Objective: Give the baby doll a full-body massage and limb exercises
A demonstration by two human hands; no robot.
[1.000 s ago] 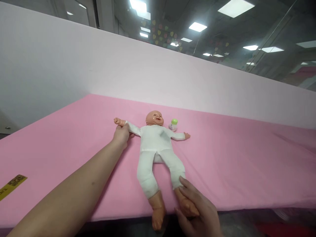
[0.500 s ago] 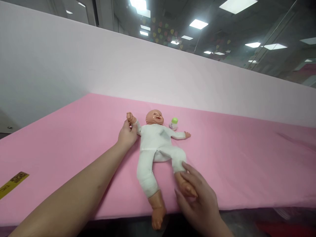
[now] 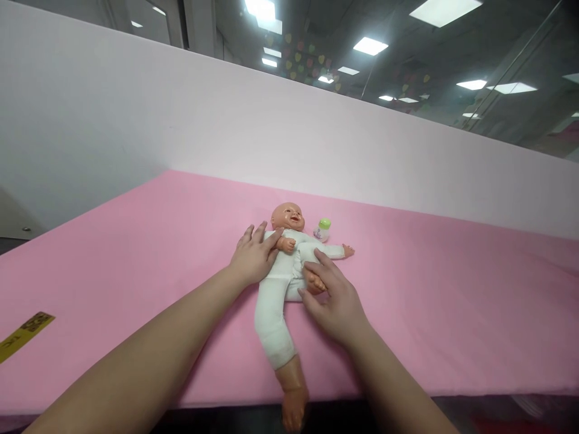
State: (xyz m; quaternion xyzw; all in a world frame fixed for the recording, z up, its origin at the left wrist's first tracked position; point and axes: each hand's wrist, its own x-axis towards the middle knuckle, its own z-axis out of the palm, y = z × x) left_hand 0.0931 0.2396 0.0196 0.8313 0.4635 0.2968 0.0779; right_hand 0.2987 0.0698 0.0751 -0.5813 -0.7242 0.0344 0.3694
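A baby doll (image 3: 277,301) in a white suit lies face up on the pink-covered table (image 3: 407,313). My left hand (image 3: 256,253) rests with spread fingers against the doll's bent arm, whose fist lies on its chest. My right hand (image 3: 332,295) is curled round the foot of one leg, which is folded up over the doll's belly. The other leg is stretched out, its foot over the table's front edge. Beside the doll's head sits a small clear bottle with a green cap (image 3: 322,229).
A white wall panel (image 3: 271,132) runs along the back of the table, with glass above it. A yellow label (image 3: 22,336) is stuck on the pink cover at the left. The table's front edge crosses the bottom of the view.
My left hand has moved right, and the doll's arm has gone from outstretched to across its chest. My right hand has moved up with the foot, folding that leg onto the belly.
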